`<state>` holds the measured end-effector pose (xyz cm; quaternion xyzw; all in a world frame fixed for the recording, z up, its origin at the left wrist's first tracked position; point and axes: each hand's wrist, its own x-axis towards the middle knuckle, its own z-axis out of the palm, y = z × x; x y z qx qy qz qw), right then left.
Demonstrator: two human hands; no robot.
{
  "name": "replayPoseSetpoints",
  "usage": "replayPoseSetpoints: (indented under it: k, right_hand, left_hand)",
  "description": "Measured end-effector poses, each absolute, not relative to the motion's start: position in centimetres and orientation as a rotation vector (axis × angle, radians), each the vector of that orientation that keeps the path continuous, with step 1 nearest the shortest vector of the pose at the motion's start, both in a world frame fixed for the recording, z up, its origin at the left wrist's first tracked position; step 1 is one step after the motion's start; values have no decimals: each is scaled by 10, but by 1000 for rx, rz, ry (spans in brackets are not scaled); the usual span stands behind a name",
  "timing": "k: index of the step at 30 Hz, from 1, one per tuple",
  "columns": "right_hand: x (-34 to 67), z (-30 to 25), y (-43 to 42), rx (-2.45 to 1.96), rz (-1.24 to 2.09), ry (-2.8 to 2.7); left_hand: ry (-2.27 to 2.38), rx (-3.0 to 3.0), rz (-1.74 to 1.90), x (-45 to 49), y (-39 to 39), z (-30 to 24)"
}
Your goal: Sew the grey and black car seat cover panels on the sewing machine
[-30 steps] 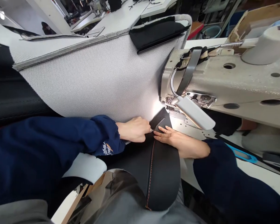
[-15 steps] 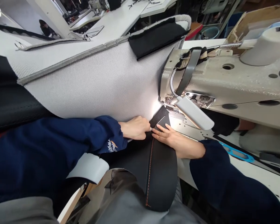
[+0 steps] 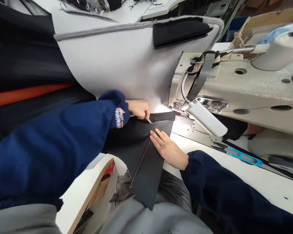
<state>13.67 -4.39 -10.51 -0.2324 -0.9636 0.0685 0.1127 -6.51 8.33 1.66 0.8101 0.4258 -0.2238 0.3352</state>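
Sewing machine [image 3: 244,81] on white bench [image 3: 266,190]. Left of the machine: black stitched panel [image 3: 150,165]; left hand [image 3: 138,109], grip closed round slim metal tool [image 3: 148,121]; right hand [image 3: 169,151], grip flat on panel. Before the machine: blue-handled scissors [image 3: 244,157]; behind: cardboard box [image 3: 273,19].

Single head-worn camera, wearer's own eye line, pitched forward and steeply down. Lap in grey cloth [image 3: 146,222] at bottom edge, directly below lens; navy sleeves [image 3: 51,156] run inward from left edge and lower right corner, nearest and large. Left hand [image 3: 138,109] and right hand [image 3: 169,151] near mid-frame, a little farther off. Sewing machine [image 3: 224,79] seen from above, entering from the right, near. Pale mesh fabric [image 3: 104,61] beyond the hands; white worktop [image 3: 129,13] at top edge, farthest, cropped. Wide coverage, horizon out of frame.
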Motion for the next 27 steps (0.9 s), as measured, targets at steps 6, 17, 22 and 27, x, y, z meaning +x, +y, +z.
replayPoseSetpoints:
  k: [6,17,22,27]
  right_hand:
    - [146,-99,-42,-674,247,-2772]
    - [144,-95,-43,-657,349,-2820]
    - [147,-74,-49,-613,406,-2927]
    - [146,-66,-54,-637,497,-2992]
  left_hand:
    - [1323,1821,26,-82,-27,-24]
    - [1082,2862,-118,0,10,-7]
    - [1225,2971,-145,-13,21,-49]
    - [1300,2942,-149,-6,20,-46]
